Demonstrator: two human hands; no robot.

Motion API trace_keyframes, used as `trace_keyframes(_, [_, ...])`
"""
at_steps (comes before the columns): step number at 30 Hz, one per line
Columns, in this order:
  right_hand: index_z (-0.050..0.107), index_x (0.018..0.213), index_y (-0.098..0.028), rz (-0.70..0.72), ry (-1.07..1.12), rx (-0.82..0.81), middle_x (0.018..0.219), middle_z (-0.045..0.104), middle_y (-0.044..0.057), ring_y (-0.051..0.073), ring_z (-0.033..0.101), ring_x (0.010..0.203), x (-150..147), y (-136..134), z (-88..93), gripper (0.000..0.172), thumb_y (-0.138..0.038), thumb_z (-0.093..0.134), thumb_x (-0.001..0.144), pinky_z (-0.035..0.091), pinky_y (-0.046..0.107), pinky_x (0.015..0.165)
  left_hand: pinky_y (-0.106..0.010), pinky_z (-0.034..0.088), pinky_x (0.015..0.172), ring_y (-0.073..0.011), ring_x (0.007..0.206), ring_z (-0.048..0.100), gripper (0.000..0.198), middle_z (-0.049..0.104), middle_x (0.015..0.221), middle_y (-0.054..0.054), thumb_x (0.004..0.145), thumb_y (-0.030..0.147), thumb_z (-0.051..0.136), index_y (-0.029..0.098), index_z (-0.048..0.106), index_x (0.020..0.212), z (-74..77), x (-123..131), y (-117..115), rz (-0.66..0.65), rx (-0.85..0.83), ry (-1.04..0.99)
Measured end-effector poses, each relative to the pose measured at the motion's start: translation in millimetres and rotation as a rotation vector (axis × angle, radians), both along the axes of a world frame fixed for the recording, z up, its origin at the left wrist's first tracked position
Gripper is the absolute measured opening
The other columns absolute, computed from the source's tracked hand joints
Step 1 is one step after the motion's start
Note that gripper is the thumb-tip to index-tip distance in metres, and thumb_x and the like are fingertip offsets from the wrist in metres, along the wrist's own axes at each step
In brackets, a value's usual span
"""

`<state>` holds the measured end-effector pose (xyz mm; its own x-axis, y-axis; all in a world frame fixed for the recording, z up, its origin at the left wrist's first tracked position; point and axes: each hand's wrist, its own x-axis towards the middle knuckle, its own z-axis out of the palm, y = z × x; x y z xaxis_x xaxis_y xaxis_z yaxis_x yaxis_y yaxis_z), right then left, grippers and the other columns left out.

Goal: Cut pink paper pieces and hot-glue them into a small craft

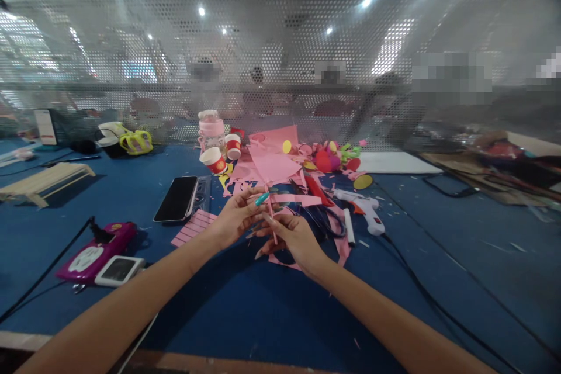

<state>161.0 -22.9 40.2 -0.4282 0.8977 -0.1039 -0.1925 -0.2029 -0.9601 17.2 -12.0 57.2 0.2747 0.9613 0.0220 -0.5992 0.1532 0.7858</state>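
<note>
My left hand [235, 219] is closed in a pinch on a thin pink paper strip [272, 217] and a small teal piece [262, 198], held above the blue table [438, 234]. Just to its right, my right hand [293, 235] has its fingers closed on the lower part of the same strip. More pink paper strips [302, 200] and sheets [274, 163] lie just beyond both hands. Black-handled scissors [326, 219] rest to the right of my right hand.
A white glue gun [366, 210] with a black cord lies right of the scissors. A black phone [177, 198], paper cups [214, 159], a clear bottle [211, 131], a pink device [94, 254] and a small wooden bench [44, 181] stand left. A perforated metal screen [280, 70] closes the back.
</note>
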Motion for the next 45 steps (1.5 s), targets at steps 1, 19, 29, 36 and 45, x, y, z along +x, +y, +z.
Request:
trace_keyframes(1, [0.062,0.081,-0.015,0.007,0.0,0.004,0.073,0.068,0.005,0.015,0.062,0.044,0.2,-0.1,0.1,0.034,-0.045,0.063,0.066,0.053,0.029,0.047,-0.021,0.051,0.06,-0.0101,0.064,0.062,0.038,0.064,0.069,0.002,0.054,0.018,0.076,0.018,0.06,0.088,-0.9,-0.5,0.5,0.004,-0.002,0.006])
trace_keyframes(19, [0.063,0.098,-0.013,0.026,0.046,0.006,0.072,0.068,0.007,0.015,0.06,0.04,-3.0,-3.8,3.5,0.043,-0.043,0.063,0.067,0.053,0.028,0.041,-0.018,0.048,0.047,-0.0091,0.056,0.06,0.043,0.066,0.079,-0.001,0.051,0.022,0.078,0.017,0.058,0.089,2.1,1.9,-4.3,-0.089,0.011,-0.004])
trace_keyframes(29, [0.065,0.079,-0.011,-0.038,-0.001,0.01,0.068,0.067,0.006,0.015,0.061,0.043,-4.6,-2.7,0.8,0.037,-0.043,0.068,0.06,0.052,0.026,0.045,-0.023,0.05,0.045,-0.0142,0.055,0.063,0.052,0.065,0.097,-0.01,0.057,0.014,0.073,0.016,0.053,0.105,-0.5,-0.2,-2.2,-0.102,0.068,0.094])
trace_keyframes(36, [0.063,0.085,-0.013,-0.007,-0.032,0.047,0.071,0.066,0.004,0.016,0.063,0.049,-3.4,-1.0,-2.0,0.04,-0.04,0.069,0.058,0.053,0.027,0.05,-0.02,0.052,0.057,-0.0189,0.076,0.066,0.038,0.067,0.096,-0.011,0.062,0.009,0.069,0.012,0.057,0.099,-3.3,-4.6,-0.3,-0.064,0.108,0.183])
trace_keyframes(45, [0.049,0.089,-0.021,-0.318,-0.081,0.389,0.077,0.057,-0.002,0.013,0.058,0.065,4.7,0.8,7.7,0.031,-0.037,0.064,0.067,0.05,0.025,0.053,-0.023,0.052,0.071,-0.0191,0.089,0.063,0.037,0.067,0.096,-0.008,0.06,0.005,0.069,0.014,0.058,0.094,0.2,-9.1,8.1,0.062,0.154,0.171])
